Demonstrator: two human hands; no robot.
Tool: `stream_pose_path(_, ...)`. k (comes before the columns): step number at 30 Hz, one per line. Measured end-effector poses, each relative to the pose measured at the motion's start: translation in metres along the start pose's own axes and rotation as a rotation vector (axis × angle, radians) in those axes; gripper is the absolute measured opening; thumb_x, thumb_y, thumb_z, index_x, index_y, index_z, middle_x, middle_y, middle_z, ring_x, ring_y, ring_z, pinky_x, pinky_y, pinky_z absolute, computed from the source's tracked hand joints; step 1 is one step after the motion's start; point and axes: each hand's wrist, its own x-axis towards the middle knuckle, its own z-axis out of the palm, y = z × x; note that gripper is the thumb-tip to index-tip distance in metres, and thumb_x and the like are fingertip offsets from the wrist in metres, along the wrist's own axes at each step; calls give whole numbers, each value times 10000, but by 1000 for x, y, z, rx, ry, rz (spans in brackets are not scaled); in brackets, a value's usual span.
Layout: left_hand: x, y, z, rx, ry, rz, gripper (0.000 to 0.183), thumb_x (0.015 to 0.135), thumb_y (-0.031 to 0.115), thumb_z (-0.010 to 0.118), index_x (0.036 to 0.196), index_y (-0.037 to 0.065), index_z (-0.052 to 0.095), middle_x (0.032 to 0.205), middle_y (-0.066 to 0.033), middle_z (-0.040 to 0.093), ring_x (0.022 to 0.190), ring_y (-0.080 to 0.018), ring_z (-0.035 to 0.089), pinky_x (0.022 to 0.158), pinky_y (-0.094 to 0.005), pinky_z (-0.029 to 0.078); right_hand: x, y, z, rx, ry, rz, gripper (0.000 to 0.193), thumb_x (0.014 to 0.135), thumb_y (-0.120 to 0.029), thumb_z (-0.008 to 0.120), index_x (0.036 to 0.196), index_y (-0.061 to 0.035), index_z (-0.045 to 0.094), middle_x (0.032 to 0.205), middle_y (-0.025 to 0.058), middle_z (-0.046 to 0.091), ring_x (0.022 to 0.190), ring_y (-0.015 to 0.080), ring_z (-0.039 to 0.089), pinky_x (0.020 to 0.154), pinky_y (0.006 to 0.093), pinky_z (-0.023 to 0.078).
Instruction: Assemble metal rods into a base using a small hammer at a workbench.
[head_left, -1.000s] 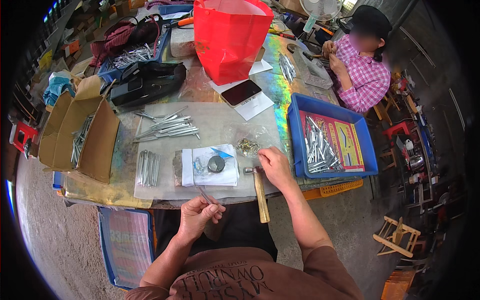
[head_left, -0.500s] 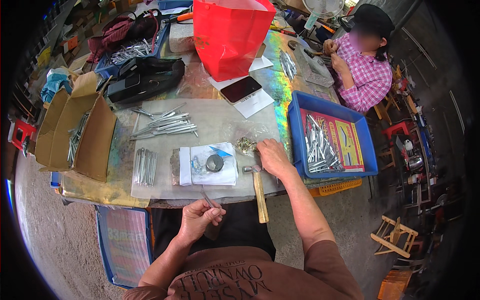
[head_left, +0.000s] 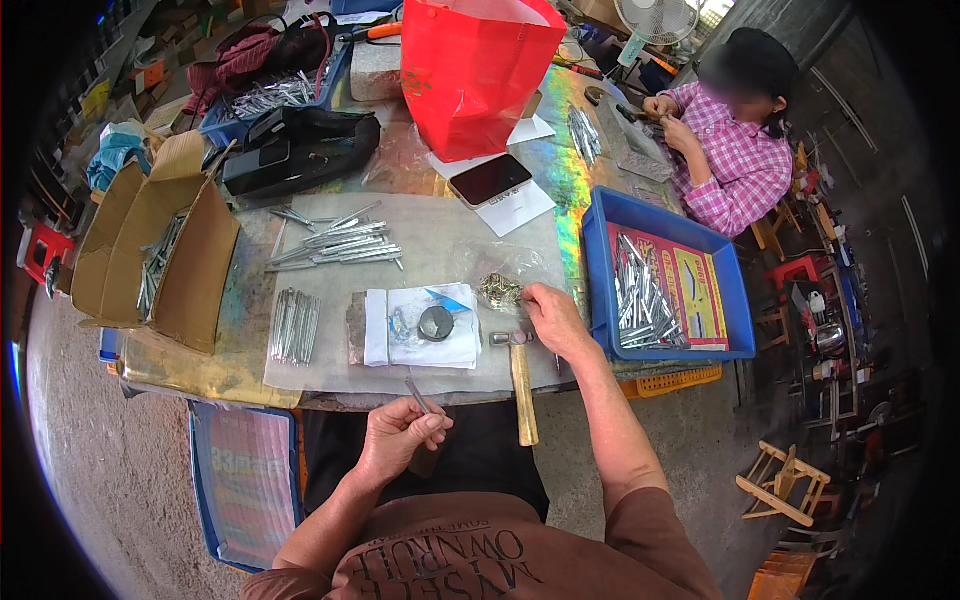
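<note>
My left hand (head_left: 403,435), in front of the table's near edge, pinches a slim grey metal piece (head_left: 417,394) that points up and away. My right hand (head_left: 557,318) reaches to a clear plastic bag with a heap of small shiny metal parts (head_left: 499,291). Its fingertips are drawn together at the heap's right side; whatever they hold is hidden. Below that hand lies a hammer (head_left: 520,385), its wooden handle jutting over the table edge. Left of the hammer, a small round dark container (head_left: 435,323) rests on white paper (head_left: 402,348) over a block.
Metal rods lie in a loose pile (head_left: 340,243) and a neat row (head_left: 295,327). A cardboard box (head_left: 190,290) stands left, a blue tray (head_left: 668,354) right. Behind are a phone (head_left: 490,181), a red bag (head_left: 475,80) and a black bag (head_left: 340,150). A co-worker (head_left: 735,165) sits at far right.
My right hand has shifted slightly nearer at the heap, with its fingers drawn in. My left hand keeps its grip on the metal piece. The whole view has shifted slightly.
</note>
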Motion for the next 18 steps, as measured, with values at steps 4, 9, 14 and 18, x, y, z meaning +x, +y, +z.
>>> stream_pose_path(4, 0, -1, 0, -20, -7, -7, 127, 806, 100, 566, 880, -3, 571, 759, -63, 610, 632, -73, 550, 545, -191, 462, -3, -3, -2, 174, 26, 110, 145, 755, -45, 532, 890, 8, 538, 751, 133, 591, 693, 192, 568, 626, 282, 430)
stream_pose_path(9, 1, -1, 2, 17, 6, -7, 108, 800, 85, 565, 861, -5, 566, 785, -121, 616, 613, -110, 569, 545, -226, 483, -5, -7, -5, 309, 24, 171, 162, 753, -57, 547, 904, 3, 549, 759, 124, 598, 701, 181, 574, 633, 283, 439)
stream_pose_path(14, 2, -3, 2, 50, 9, 23, 121, 805, 90, 559, 854, -20, 572, 797, -133, 617, 632, -118, 574, 556, -232, 484, -7, -2, -1, 437, 24, 189, 174, 777, -59, 515, 936, 4, 552, 800, 97, 601, 741, 155, 561, 654, 267, 430)
stream_pose_path(18, 2, -3, 2, 39, 16, 22, 127, 808, 96, 556, 853, -21, 571, 795, -136, 616, 634, -121, 575, 550, -232, 482, -9, -3, 0, 412, 31, 143, 181, 805, -57, 464, 952, -4, 555, 804, 79, 588, 756, 130, 543, 657, 248, 421)
